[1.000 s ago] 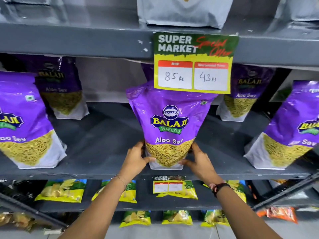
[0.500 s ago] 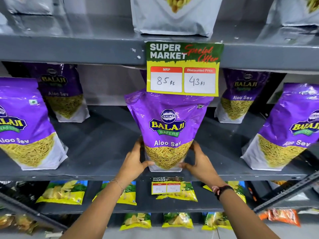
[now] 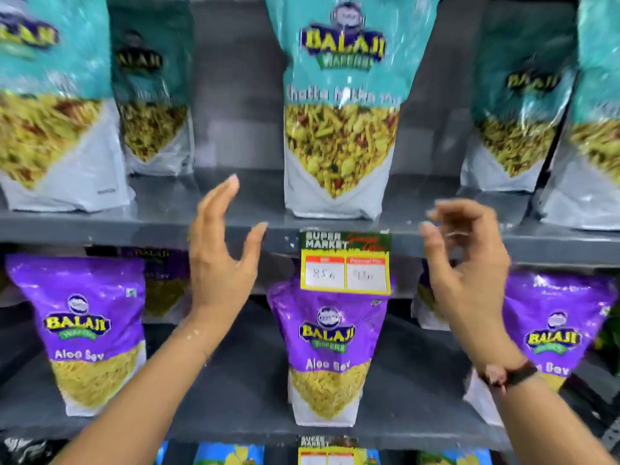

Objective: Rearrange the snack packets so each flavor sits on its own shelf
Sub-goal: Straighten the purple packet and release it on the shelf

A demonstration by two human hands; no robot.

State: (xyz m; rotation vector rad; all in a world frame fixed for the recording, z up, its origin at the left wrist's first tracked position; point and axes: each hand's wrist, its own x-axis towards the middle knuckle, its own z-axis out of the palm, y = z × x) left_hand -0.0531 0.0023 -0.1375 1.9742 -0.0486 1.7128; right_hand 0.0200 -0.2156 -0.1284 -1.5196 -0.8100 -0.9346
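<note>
On the upper shelf (image 3: 141, 224), a teal packet (image 3: 340, 129) stands upright at centre, above the price tag (image 3: 345, 263). Just below it, both hands are raised and empty: left hand (image 3: 221, 263) with fingers (image 3: 218, 203) spread, right hand (image 3: 469, 273) with fingers loosely curled. Purple Aloo Sev packets (image 3: 330, 354) stand on the lower shelf (image 3: 235, 380).
</note>
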